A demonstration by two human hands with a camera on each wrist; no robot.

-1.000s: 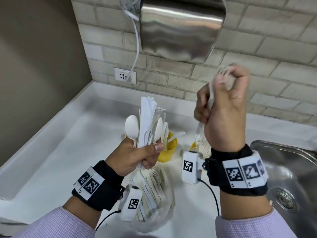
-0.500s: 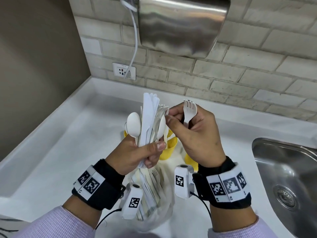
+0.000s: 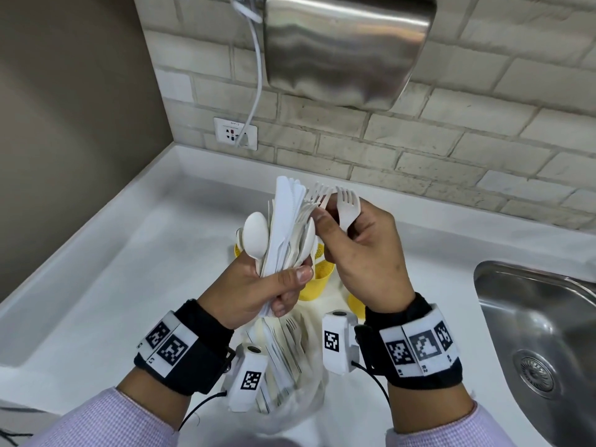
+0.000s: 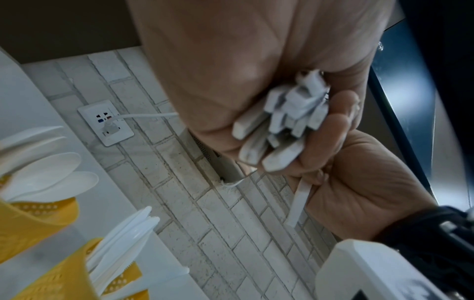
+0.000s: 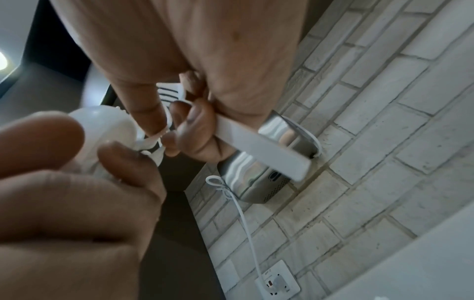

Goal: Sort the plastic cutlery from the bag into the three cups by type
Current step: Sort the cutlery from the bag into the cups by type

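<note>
Fork-picking step, by judgement: left hand (image 3: 258,285) clamped round mixed cutlery bundle (image 3: 287,227) above yellow cups (image 3: 317,279); right hand (image 3: 364,250) gripped one fork (image 3: 346,204), pinched another. Next: free it, drop both in fork cup.

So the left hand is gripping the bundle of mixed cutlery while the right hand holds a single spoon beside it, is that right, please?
Not quite: the right hand holds a fork, not a spoon; its tines show in the head view. The left hand does grip the bundle of mixed cutlery beside it.
</note>
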